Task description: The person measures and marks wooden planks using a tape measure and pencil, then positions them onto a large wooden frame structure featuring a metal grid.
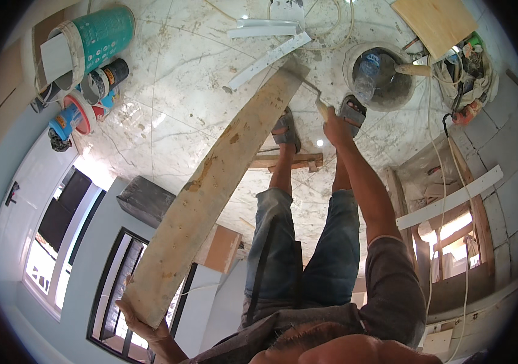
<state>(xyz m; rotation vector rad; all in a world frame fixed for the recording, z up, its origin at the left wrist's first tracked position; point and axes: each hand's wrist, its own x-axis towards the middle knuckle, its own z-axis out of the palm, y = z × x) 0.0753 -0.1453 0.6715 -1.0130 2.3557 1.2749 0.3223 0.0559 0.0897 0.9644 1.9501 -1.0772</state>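
Note:
A long, pale board [207, 182], with brown patches and stains, slants from near my body on the left up toward the far middle. My left hand [144, 327] is closed round its near end, with the fingers partly hidden. In my right hand [336, 128] is the light handle of a trowel [322, 109]. Its bent metal neck runs to a grey, blurred blade at the board's far end, and whether the blade touches the board I cannot tell. My sandalled feet stand beyond the board's right edge.
A round tub [395, 91] with a clear plastic bottle [367, 76] stands at the far right, near a bag of tools [474, 76]. White strips [271, 60] lie on the tiled floor. At the far left are a teal bucket [104, 39] and several cans. Cables hang at the right.

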